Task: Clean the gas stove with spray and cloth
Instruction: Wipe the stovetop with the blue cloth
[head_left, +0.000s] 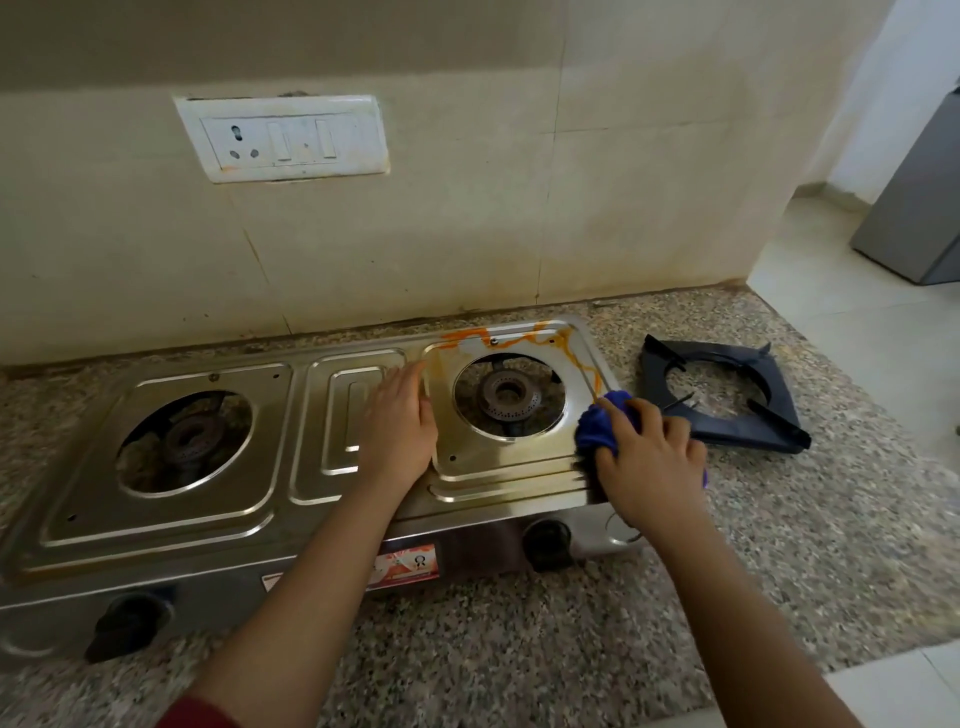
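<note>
Okay, silver stainless-steel two-burner gas stove (171, 525) sits on speckled grey granite countertop (519, 649), round dark left burner (189, 439) uncovered; left hand (397, 421) lies flat, fingers straight and together, pressing the stove's centre panel just left of the round dark right burner (509, 397). Orange streaky residue (519, 338) runs along the back and right rim of that burner's tray, and right hand (649, 462) grips a bunched blue cloth (602, 426), fingers curled over it, pressed on the stove's right edge. Black square metal pan support (779, 410) lies on the countertop just right of the stove, near the cloth.
</note>
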